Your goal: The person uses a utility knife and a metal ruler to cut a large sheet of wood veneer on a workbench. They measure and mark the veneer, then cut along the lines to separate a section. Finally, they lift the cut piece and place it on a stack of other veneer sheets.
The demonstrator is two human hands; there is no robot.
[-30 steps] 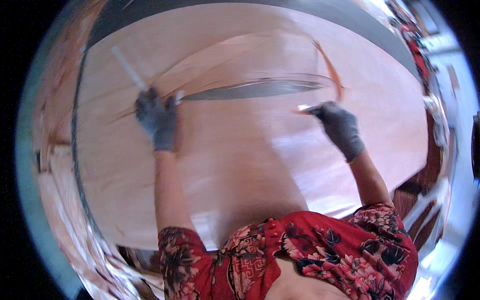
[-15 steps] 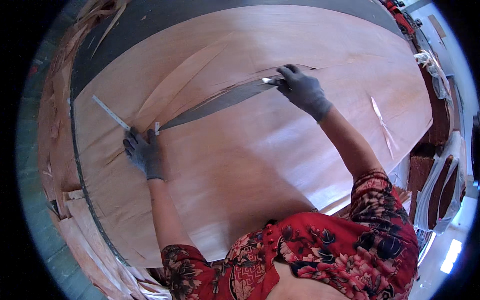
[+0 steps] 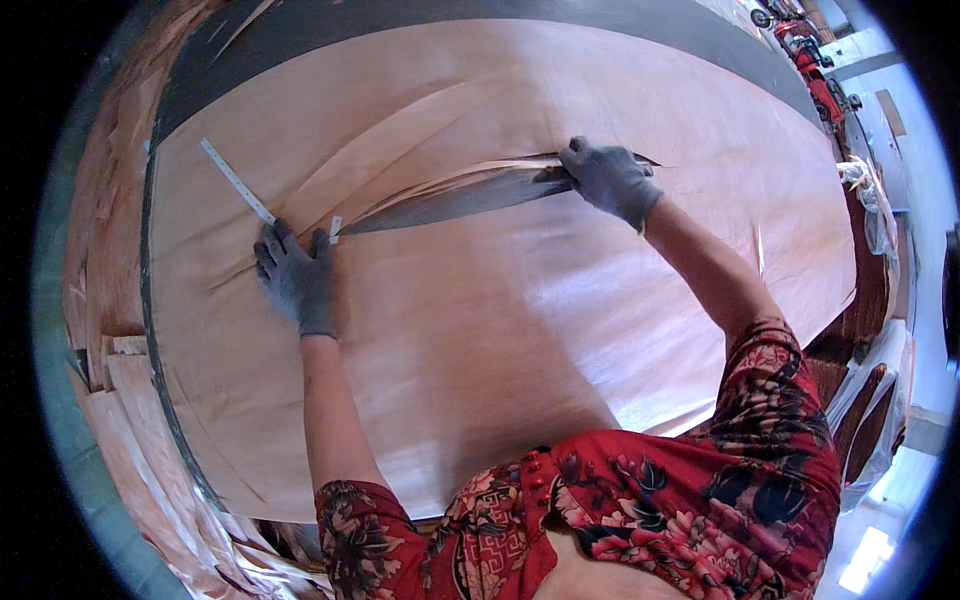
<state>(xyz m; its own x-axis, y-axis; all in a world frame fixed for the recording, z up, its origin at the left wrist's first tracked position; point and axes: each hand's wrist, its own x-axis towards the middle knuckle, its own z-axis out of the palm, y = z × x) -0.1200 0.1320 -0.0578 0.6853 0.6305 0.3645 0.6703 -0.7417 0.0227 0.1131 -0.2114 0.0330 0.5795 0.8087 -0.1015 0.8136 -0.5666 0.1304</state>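
A broad sheet of pinkish-brown wood veneer [image 3: 440,310] lies in front of me, with a long pointed gap [image 3: 450,203] showing dark grey beneath. Thin veneer slivers [image 3: 480,170] stand along the gap's far edge. My gloved left hand [image 3: 298,278] rests on the sheet, fingers spread, at the gap's left end. Its fingertips touch the lower end of a white dotted strip [image 3: 235,178]; a short white piece [image 3: 335,229] lies by the thumb. At the gap's right part, my gloved right hand [image 3: 612,182] has its fingers bent and closed; what they hold is hidden.
A long raised flap of veneer [image 3: 375,135] curves across the sheet beyond the gap. Torn veneer pieces [image 3: 110,240] line the left side. A split sliver [image 3: 759,250] sticks up at the right. Plastic-wrapped brown stacks [image 3: 870,400] and a red vehicle [image 3: 812,70] are farther right.
The white-tipped thing at my right fingers no longer shows. Slivers along the gap's far edge now stand out more. My left hand stays at the gap's left end; the view has shifted slightly.
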